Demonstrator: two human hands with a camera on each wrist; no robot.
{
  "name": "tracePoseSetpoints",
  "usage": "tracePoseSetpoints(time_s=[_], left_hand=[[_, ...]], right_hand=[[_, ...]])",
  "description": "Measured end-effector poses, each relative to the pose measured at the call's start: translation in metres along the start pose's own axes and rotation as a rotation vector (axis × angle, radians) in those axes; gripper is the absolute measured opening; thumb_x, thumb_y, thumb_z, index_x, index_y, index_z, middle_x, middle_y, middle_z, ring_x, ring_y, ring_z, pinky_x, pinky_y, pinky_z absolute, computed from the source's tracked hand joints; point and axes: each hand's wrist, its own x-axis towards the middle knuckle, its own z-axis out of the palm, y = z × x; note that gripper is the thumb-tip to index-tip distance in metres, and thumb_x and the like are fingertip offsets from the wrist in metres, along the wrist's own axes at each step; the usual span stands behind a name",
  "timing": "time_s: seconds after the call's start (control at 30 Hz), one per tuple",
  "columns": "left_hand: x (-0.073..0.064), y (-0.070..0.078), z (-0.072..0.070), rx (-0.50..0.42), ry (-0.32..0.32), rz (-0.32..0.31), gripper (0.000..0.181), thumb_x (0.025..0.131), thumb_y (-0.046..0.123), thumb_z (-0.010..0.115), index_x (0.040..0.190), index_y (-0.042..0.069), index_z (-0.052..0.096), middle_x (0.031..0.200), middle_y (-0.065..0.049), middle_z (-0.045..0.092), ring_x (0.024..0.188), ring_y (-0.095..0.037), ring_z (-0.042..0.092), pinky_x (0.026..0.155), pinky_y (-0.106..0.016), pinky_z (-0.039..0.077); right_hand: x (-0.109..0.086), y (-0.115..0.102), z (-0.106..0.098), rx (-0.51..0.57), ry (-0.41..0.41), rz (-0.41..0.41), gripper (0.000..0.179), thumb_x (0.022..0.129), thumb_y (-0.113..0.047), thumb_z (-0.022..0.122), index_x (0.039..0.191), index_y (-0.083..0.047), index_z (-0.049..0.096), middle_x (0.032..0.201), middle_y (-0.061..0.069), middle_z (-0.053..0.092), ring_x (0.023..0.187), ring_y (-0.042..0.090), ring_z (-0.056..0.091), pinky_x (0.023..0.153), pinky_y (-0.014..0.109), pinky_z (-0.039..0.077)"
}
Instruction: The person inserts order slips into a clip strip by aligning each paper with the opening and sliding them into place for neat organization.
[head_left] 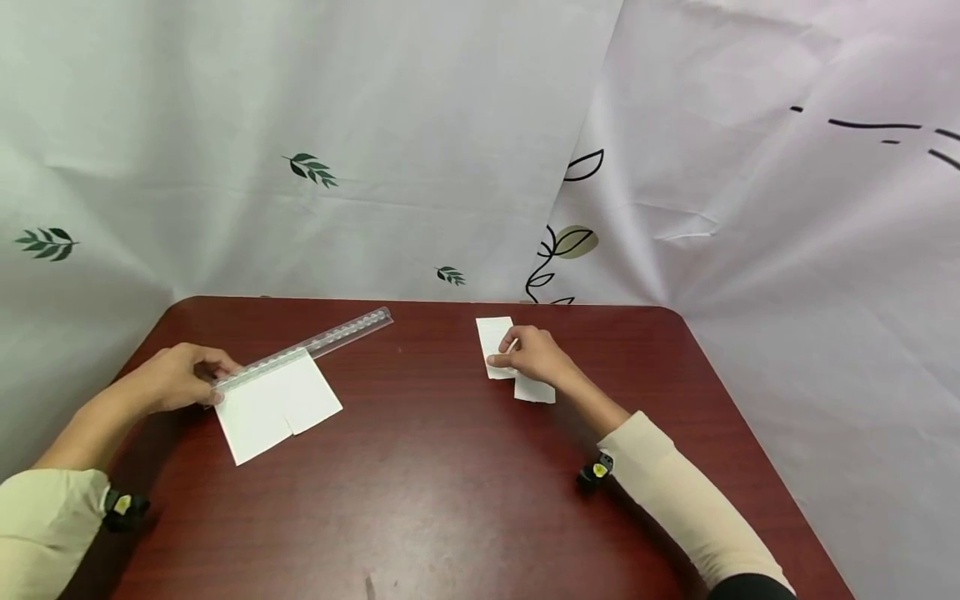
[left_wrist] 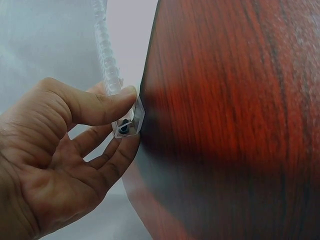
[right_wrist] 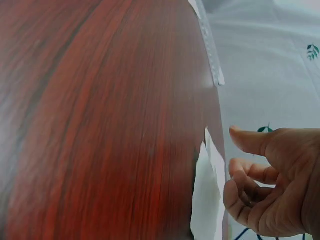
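Note:
At the left of the table my left hand (head_left: 176, 379) pinches the near end of a clear plastic ruler (head_left: 347, 333) between thumb and fingers. A row of round shapes runs along the ruler, and a small dark part shows inside its end in the left wrist view. Along the ruler's edge lies a white sheet of paper (head_left: 273, 408) with a notch in its lower edge. Over two smaller white paper pieces (head_left: 492, 332) (head_left: 535, 390) hovers my right hand (head_left: 534, 354). Its thumb stands apart from the loosely bent fingers, with nothing between them in the right wrist view.
The dark red wooden table (head_left: 420, 492) has rounded far corners. Behind it and to the right hang white cloths (head_left: 420, 150) printed with leaves and lines.

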Motion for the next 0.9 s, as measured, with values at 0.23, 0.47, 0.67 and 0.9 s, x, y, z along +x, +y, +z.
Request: tracePoseSetpoints(time_s=[0.23,0.47,0.67,0.9], left_hand=[[0.0,-0.001,0.001,-0.012,0.002,-0.011,0.038,0.068,0.006,0.084,0.105,0.007,0.076,0.097,-0.01,0.071,0.077,-0.019,0.059,0.06,-0.033,0.047],[0.0,0.001,0.0,-0.01,-0.005,-0.02,0.038,0.07,0.005,0.083,0.107,0.006,0.075,0.097,-0.011,0.07,0.074,-0.018,0.058,0.059,-0.033,0.047],[0.001,0.002,-0.001,-0.017,-0.013,-0.029,0.038,0.07,0.004,0.083,0.108,0.005,0.075,0.098,-0.011,0.07,0.077,-0.02,0.058,0.06,-0.034,0.047],[0.0,0.0,0.0,-0.021,-0.01,-0.028,0.038,0.069,0.005,0.084,0.106,0.007,0.076,0.098,-0.011,0.071,0.078,-0.02,0.059,0.062,-0.034,0.047]], right_hand=[[-0.004,0.016,-0.006,-0.049,0.036,0.049,0.036,0.08,-0.044,0.084,0.085,-0.014,0.065,0.076,0.004,0.063,0.071,0.021,0.058,0.062,0.034,0.045],[-0.004,0.031,-0.01,-0.088,0.06,0.104,0.042,0.076,-0.047,0.085,0.082,-0.012,0.063,0.085,0.005,0.062,0.079,0.023,0.057,0.065,0.034,0.046],[-0.006,0.043,-0.015,-0.076,0.073,0.117,0.045,0.076,-0.048,0.086,0.085,-0.01,0.061,0.081,0.004,0.06,0.077,0.022,0.053,0.064,0.033,0.042],[-0.006,0.046,-0.026,-0.135,0.09,0.176,0.059,0.076,-0.06,0.081,0.091,-0.007,0.057,0.09,0.009,0.058,0.088,0.026,0.053,0.073,0.038,0.044]])
